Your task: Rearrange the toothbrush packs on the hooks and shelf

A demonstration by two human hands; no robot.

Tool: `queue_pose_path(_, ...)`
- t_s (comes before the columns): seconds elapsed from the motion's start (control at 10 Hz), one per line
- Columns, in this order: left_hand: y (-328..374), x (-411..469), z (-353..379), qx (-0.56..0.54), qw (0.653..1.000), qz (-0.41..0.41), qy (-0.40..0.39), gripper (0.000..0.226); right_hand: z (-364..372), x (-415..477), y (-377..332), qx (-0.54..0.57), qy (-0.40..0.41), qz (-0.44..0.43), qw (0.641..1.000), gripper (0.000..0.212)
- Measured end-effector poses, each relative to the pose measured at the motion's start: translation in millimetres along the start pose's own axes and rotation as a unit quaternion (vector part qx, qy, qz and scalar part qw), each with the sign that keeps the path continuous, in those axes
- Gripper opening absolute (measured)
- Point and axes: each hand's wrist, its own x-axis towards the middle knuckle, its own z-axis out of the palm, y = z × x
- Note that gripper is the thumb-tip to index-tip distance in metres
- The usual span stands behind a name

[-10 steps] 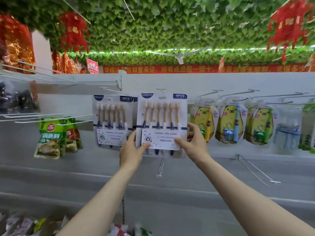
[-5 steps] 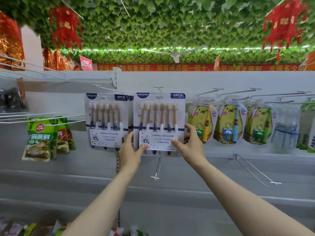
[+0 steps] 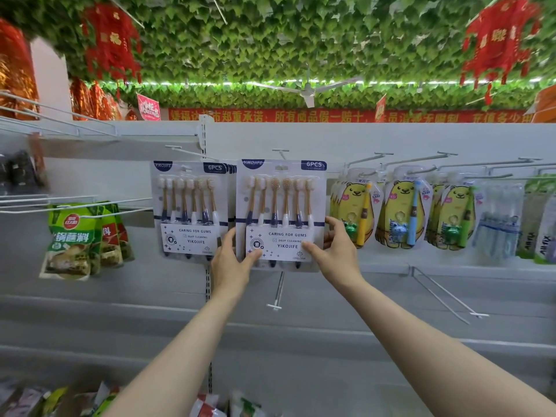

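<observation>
A white six-piece toothbrush pack (image 3: 281, 206) is held flat against the back panel at centre, under a hook (image 3: 280, 152). My left hand (image 3: 231, 266) pinches its lower left corner, thumb on the front. My right hand (image 3: 338, 248) grips its lower right edge, thumb across the label. A stack of the same packs (image 3: 188, 206) hangs on the hook to the left. Whether the held pack's hole is on the hook I cannot tell.
Yellow bear kids' toothbrush packs (image 3: 403, 209) hang on hooks to the right, then clear packs (image 3: 498, 221). Green seasoning bags (image 3: 72, 239) hang at left. Bare hooks (image 3: 276, 291) (image 3: 445, 296) stick out below. More goods lie at the bottom edge.
The pack and both hands have stayed together on the panel; the view has shifted slightly, and the grip looks unchanged.
</observation>
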Motion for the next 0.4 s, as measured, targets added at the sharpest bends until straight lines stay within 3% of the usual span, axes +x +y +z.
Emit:
queue_pose_path(0.2, 5, -8, -6, 0.003, 1.0, -0.004, -0.012, 0.077, -5, -7, -6, -0.007, 0.003, 0.021, 1.0, 0.07)
queue_pose_path(0.4, 18, -20, -13, 0.02, 0.999, -0.036, -0.029, 0.091, -23, -27, -20, -0.038, -0.017, 0.053, 0.998, 0.074)
